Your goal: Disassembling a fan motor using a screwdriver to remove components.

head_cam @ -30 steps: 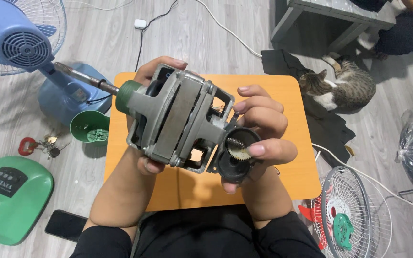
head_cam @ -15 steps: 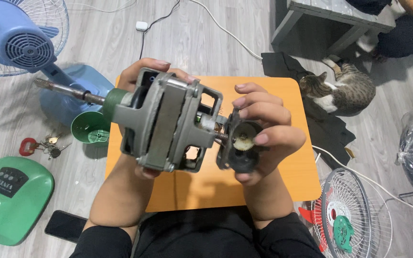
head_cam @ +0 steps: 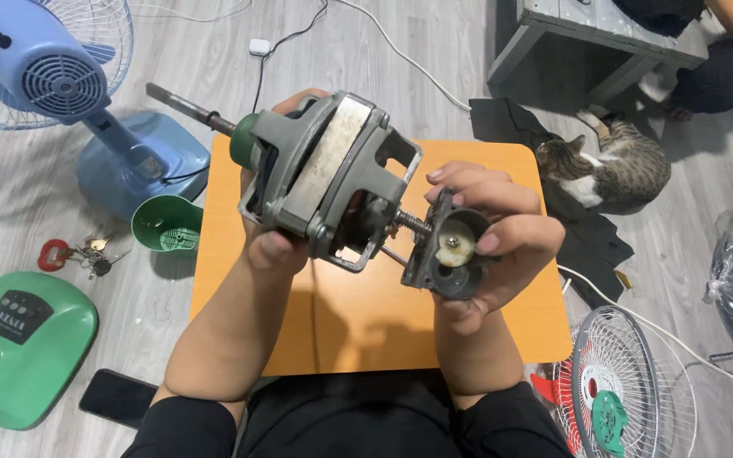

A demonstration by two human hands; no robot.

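Two bare hands raised over a small orange wooden table (head_cam: 366, 331), sharing one load. Left hand (head_cam: 269, 246) wrapped tight round a grey metal fan motor with a steel lamination band (head_cam: 324, 174), thumb pressed on its near edge, long dark shaft (head_cam: 188, 108) slanting up and to the left past a green bushing. Right hand (head_cam: 489, 233) closed about a dark plastic gearbox housing with a pale round gear inside (head_cam: 450, 248), fingers curled over the top, thumb below, open face turned toward the camera. Gearbox just beside the motor's rear end, joined by a short threaded worm shaft (head_cam: 413, 224). Both held in the air above the table, not resting on it. On the grey plank floor: blue desk fan (head_cam: 61, 80) upper left, green plastic cup (head_cam: 167, 225), bunch of keys (head_cam: 78, 254), green fan base (head_cam: 19, 339), black phone (head_cam: 116, 397), tabby cat (head_cam: 612, 165) lying right, white wire fan guard (head_cam: 617, 386) lower right
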